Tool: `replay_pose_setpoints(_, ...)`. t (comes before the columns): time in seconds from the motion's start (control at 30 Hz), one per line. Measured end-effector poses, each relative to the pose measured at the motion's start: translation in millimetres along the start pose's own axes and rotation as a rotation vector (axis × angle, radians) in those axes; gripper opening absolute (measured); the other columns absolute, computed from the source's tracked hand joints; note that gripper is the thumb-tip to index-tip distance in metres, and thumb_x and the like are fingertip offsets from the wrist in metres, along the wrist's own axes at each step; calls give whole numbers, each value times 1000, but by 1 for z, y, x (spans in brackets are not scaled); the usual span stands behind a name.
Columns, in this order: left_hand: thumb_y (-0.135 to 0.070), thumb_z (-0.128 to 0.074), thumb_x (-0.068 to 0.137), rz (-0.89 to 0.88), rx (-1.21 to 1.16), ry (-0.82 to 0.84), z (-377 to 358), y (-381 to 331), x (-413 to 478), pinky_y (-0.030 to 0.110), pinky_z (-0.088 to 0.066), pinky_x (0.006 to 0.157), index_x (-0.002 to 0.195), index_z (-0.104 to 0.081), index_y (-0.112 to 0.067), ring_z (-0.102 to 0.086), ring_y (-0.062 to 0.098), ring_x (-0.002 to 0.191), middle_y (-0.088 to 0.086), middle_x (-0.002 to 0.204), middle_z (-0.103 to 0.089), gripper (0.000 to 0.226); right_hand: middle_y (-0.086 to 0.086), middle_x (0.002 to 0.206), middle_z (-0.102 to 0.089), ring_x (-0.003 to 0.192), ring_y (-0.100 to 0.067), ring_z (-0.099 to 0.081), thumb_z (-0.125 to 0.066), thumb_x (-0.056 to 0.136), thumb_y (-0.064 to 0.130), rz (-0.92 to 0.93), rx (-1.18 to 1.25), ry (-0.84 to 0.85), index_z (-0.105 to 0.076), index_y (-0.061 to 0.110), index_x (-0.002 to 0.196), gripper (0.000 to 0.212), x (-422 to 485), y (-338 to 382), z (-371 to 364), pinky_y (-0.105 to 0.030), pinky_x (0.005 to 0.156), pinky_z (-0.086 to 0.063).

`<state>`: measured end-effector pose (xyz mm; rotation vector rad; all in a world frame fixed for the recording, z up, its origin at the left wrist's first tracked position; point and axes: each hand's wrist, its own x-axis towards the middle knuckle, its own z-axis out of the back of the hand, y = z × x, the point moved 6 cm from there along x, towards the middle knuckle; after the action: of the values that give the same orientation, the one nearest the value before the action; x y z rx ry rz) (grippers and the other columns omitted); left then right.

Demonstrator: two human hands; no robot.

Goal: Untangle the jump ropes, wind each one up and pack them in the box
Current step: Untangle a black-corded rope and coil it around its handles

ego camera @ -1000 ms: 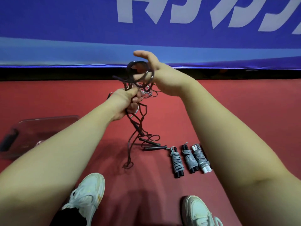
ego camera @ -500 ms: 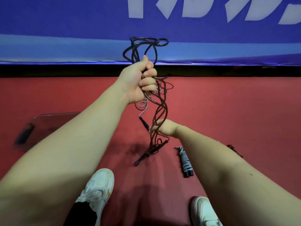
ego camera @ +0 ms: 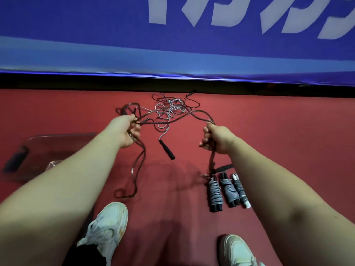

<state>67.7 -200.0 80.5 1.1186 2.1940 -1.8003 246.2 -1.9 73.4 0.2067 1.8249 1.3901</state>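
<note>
Left hand (ego camera: 125, 131): curled round the dark rope (ego camera: 212, 162), gripping several of its strands.
Right hand (ego camera: 218, 139): closed in a fist on the same rope, with one strand hanging from it.
Dark rope: one, held up between the two hands; a loop trailed to the red floor (ego camera: 288, 150) below the left hand.
Tangle (ego camera: 169, 110): silvery and thin dark cord mixed on the floor beyond the hands; the number of ropes in it could not be told.
Black handle (ego camera: 167, 152): one lay between the hands.
Wound ropes (ego camera: 229, 191): three, side by side below the right hand.
Box (ego camera: 57, 143): one, clear, at the left, well apart from the wound ropes.
Shoes (ego camera: 107, 225): two, pale.
</note>
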Motion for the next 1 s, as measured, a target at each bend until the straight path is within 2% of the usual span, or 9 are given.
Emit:
replay_pose_setpoints(0.1,-19,-49,98,37,291,-113,18,17,10,18,-44,54,95,-61,-11,-61,9,49,3,72,-59,15,9,35,-30,30,-7,-33,-34,101,33,-85,183,60,-39,21,62,41,-7,21,-15,-18,45,-48)
replay_pose_setpoints(0.17,-21,-64,89,25,453,-172,26,22,16,34,-46,94,130,-49,-7,-61,24,105,14,118,-59,46,7,35,-27,30,-9,-32,-36,100,25,-116,416,136,-38,18,59,42,-14,34,-30,-20,43,-49)
replay_pose_setpoints(0.23,-18,-75,78,-74,616,-216,26,21,10,39,-35,106,138,-33,-14,-45,27,122,11,134,-43,74,4,34,-26,37,-9,-31,-35,98,15,-143,619,220,-37,14,55,43,-21,45,-49,-28,45,-53)
replay_pose_setpoints(0.4,-33,-46,98,-304,366,199,-37,28,-37,27,-37,71,107,-43,-17,-55,15,80,1,88,-62,19,1,40,-25,47,-7,-28,-34,99,12,-160,1061,241,-39,9,70,30,-34,65,-84,-34,73,-51)
replay_pose_setpoints(0.5,-55,-33,91,-153,143,502,-65,43,-59,31,-40,85,98,-53,-10,-55,13,66,-7,53,-52,50,0,38,-25,45,-6,-24,-31,100,13,-157,1235,230,-41,10,70,31,-38,74,-92,-29,89,-47)
replay_pose_setpoints(0.63,-36,-66,80,-148,210,627,-65,51,-65,39,-40,100,103,-57,-12,-61,26,99,5,84,-70,34,-1,38,-25,43,-5,-22,-26,99,16,-145,1363,196,-42,9,68,36,-44,82,-88,-29,88,-50)
replay_pose_setpoints(0.77,-6,-70,68,-204,216,619,-71,50,-63,26,-45,92,103,-57,-13,-62,19,101,6,95,-69,38,-2,39,-28,40,-5,-23,-26,99,19,-124,1443,173,-43,8,71,35,-48,87,-80,-32,75,-51)
replay_pose_setpoints(0.87,7,-62,81,-273,326,493,-74,49,-60,8,-44,61,91,-57,-14,-58,21,97,6,91,-61,24,-2,43,-30,39,-8,-25,-25,99,17,-101,1448,150,-44,8,72,34,-50,92,-77,-35,66,-51)
replay_pose_setpoints(1.0,4,-50,90,-247,407,387,-61,53,-49,18,-43,56,88,-52,-17,-57,16,71,1,73,-53,21,0,54,-30,41,-9,-26,-20,97,15,-42,1449,118,-41,10,73,33,-51,100,-60,-36,71,-51)
